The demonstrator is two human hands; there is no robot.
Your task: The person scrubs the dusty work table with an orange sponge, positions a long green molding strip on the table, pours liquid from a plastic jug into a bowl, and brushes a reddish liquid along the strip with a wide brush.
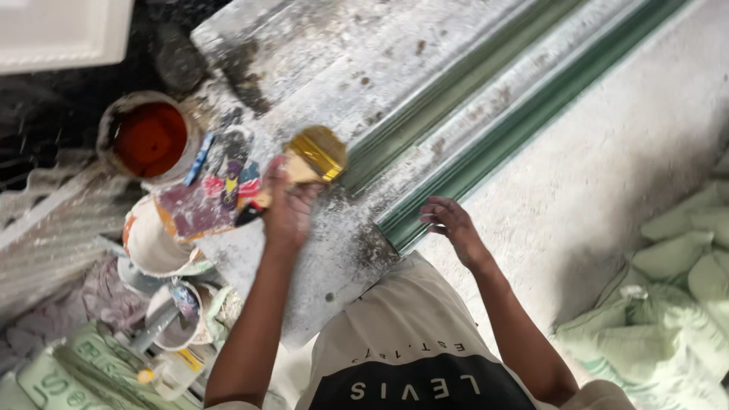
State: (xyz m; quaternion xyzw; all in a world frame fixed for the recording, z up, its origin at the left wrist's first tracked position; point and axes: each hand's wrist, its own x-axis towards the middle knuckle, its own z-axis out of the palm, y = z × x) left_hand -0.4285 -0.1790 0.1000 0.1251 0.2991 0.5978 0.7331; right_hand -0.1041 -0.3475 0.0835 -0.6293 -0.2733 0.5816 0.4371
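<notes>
Gold-ferruled paintbrush (315, 156), light and stiff, sits in the left hand (287, 209), fingers pinching its handle, the best grip point; bristles meet the grey-green moulded panel (425, 106). At 3 o'clock, the right hand (449, 224) rests curled on the panel's edge.

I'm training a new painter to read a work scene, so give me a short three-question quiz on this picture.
1. True or false: the left hand holds the flat paintbrush with the brass-coloured ferrule.
2. What does the right hand touch? A) the round tin of orange-red paint B) the edge of the long grey-white moulded panel with green grooves C) the pale green sacks
3. Fill in: the tin of orange-red paint stands to the ____ of the brush in the picture.

Key: 1 true; 2 B; 3 left.
</notes>
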